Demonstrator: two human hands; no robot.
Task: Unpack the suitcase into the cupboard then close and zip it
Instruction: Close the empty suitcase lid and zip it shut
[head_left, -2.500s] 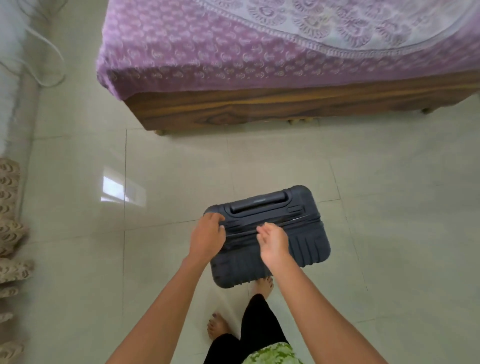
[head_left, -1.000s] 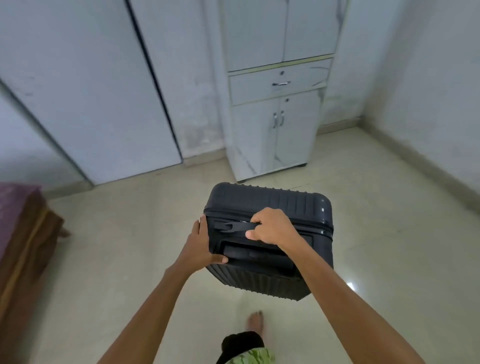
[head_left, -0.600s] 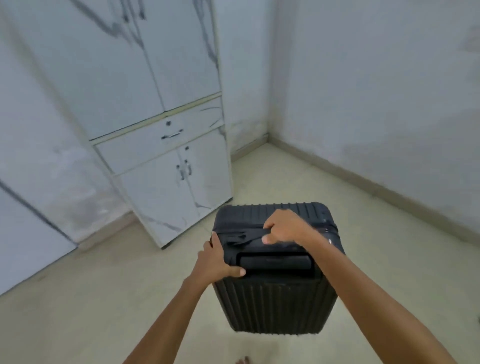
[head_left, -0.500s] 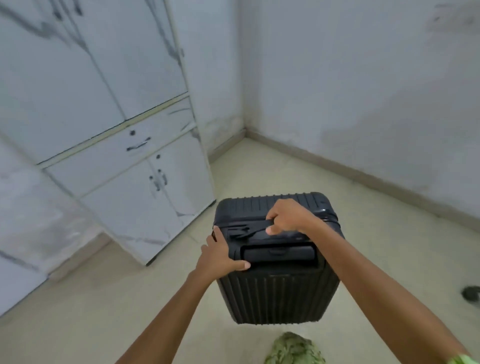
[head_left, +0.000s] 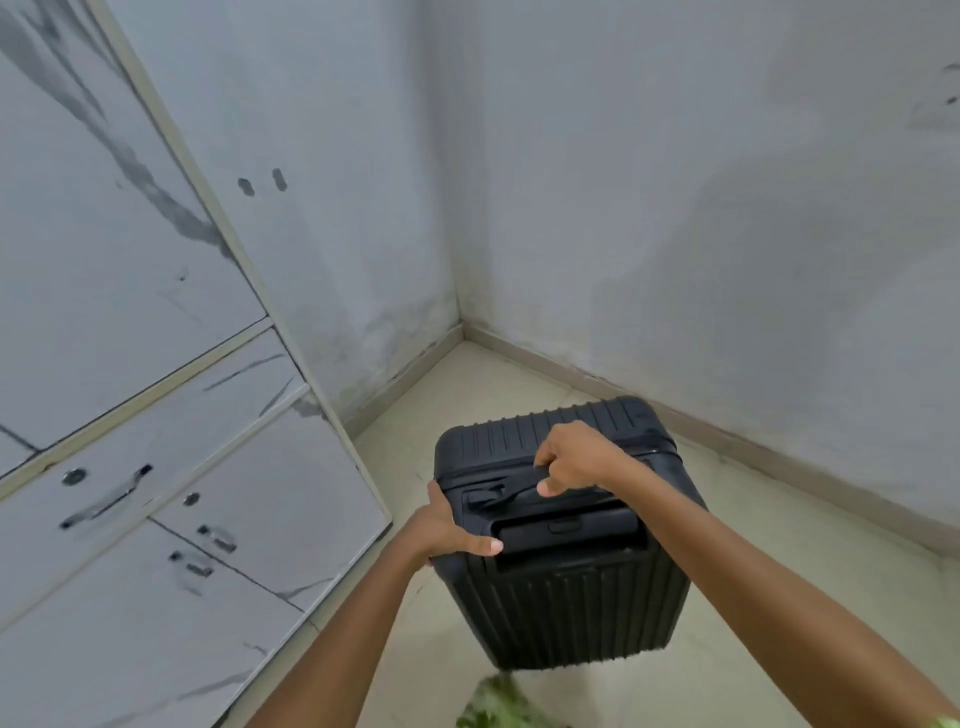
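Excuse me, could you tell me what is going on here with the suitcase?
A person is holding a closed black suitcase upright near a room corner. The right hand grips the soft top handle, while the left hand grips the case's top left edge. The white cupboard stands to the left with its doors shut, so unpacking has not begun.

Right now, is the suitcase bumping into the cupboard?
Apart. The head view shows a strip of bare floor between the black suitcase and the white cupboard, so they are not touching.
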